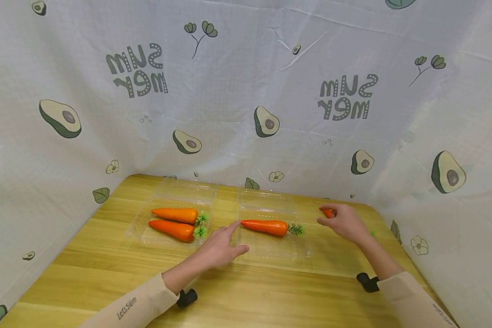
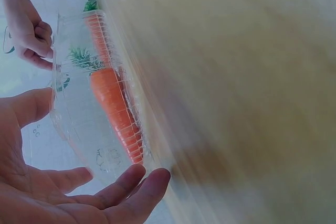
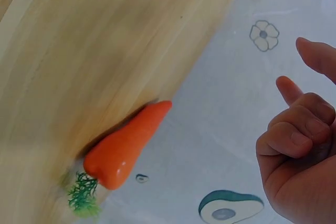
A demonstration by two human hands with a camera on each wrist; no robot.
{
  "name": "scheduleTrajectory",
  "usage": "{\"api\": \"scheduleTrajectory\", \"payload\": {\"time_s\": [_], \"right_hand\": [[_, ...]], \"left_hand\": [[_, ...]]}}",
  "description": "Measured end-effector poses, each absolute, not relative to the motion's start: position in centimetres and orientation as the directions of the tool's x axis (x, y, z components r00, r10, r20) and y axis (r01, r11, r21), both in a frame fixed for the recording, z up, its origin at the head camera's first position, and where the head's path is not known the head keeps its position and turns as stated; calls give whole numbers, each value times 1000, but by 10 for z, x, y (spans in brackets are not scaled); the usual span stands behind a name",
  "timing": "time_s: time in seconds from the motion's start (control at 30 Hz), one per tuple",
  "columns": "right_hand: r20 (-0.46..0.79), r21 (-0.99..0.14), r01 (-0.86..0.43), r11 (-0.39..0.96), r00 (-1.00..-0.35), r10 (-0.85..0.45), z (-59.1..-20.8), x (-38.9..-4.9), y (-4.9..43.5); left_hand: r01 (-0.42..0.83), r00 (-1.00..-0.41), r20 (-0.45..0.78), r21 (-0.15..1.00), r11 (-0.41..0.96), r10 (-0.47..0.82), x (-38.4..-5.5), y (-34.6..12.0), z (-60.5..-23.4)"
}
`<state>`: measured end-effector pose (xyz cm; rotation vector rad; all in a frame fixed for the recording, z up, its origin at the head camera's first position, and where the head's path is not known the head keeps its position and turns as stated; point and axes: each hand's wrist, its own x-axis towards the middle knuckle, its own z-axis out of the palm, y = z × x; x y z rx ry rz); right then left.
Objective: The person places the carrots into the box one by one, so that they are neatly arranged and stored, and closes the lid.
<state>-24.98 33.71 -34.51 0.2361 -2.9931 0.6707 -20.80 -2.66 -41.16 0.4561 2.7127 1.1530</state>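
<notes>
Here's the glossy orange, tapering carrot with its frilly green top (image 3: 126, 148), lying on bare wood beneath the right hand (image 1: 344, 222), whose thumb and forefinger stand apart, gripping nothing. Beyond that hand the yellowish wooden table (image 1: 295, 291) soon meets its far edge; to its left runs an open strip. Now the clear plastic box (image 1: 270, 249), one orange carrot inside (image 1: 266, 227), left hand (image 1: 217, 248) spread at its side rim; touching, I can't tell. Left of those fingers, another clear plastic box (image 1: 184, 192) holds two orange carrots (image 1: 175, 215).
</notes>
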Motion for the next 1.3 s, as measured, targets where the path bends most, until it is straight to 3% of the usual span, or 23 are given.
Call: {"api": "scheduleTrajectory", "payload": {"time_s": [0.87,1.3], "right_hand": [[47,-565,3,825,-998,35,-358,-243,400],[14,-530,63,846,-996,83,-366,-239,421]], "left_hand": [[225,-941,-18,715,662,338,-209,-25,-413],[219,-940,-23,723,655,340,-208,-26,-414]]}}
